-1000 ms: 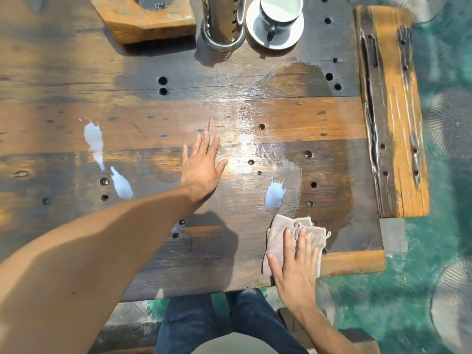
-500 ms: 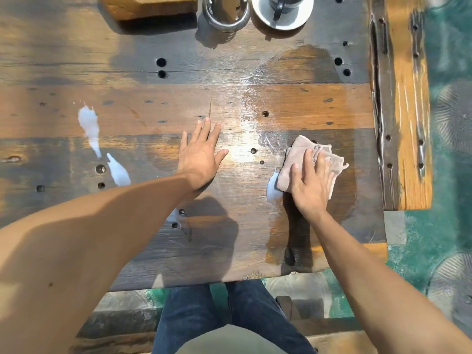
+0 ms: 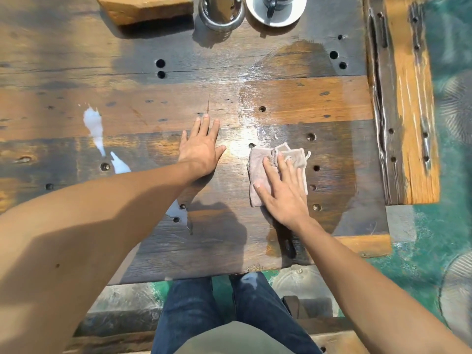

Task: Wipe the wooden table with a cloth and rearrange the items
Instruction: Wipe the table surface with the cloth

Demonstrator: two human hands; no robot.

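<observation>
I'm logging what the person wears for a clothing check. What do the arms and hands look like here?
Both arms are bare as far as the view shows: no sleeves, gloves, watch, rings or bracelets on the left hand or the right hand. The left forearm carries a small dark mole. Below the table edge, dark blue jeans show.

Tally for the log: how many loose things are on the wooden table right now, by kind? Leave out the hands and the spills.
Cloth: 1, flat under the right hand
Wooden block: 1
Metal container: 1
Saucer with a dark cup on it: 1 each, 2 in all
Total: 5, with the block, container, saucer and cup cut off by the far edge of the view.
</observation>
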